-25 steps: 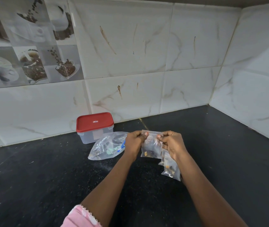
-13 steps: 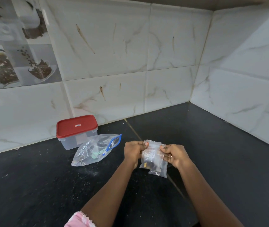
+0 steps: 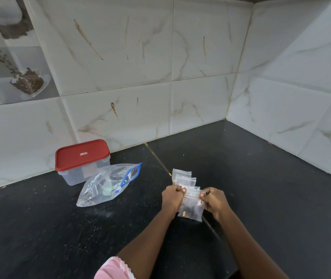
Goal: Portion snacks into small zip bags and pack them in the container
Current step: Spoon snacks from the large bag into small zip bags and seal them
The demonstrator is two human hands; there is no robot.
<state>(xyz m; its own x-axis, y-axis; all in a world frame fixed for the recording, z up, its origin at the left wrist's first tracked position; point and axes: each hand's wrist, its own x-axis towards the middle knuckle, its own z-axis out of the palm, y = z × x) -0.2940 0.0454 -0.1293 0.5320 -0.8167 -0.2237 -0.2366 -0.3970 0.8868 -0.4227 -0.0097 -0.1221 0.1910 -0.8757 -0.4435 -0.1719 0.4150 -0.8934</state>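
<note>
Head view: both hands are closed into loose fists that face each other. The left hand (image 3: 171,200) pinches the upper left edge of a small zip bag (image 3: 191,207) between thumb and curled fingers (image 3: 183,190). The right hand (image 3: 214,202) pinches the upper right edge the same way, its thumb pressed on the plastic. The bag hangs between the two sets of fingertips, just above the black counter (image 3: 39,228), with dark and tan snack pieces gathered in its bottom.

Just beyond the fingers, two more small zip bags (image 3: 184,177) lie overlapping on the counter, which makes three small bags counted. Whether another is tucked behind the held one I cannot tell.

Well to the left of the left fingers lies one large clear zip bag (image 3: 100,188) with a blue strip at its mouth and something pale green inside. Beyond it, farther left and touching it, stands one clear container (image 3: 76,176) with its red lid (image 3: 82,156) on, close to the tiled wall (image 3: 200,57).

Nearest the camera, one pink sleeve (image 3: 112,268) shows on the left arm.
</note>
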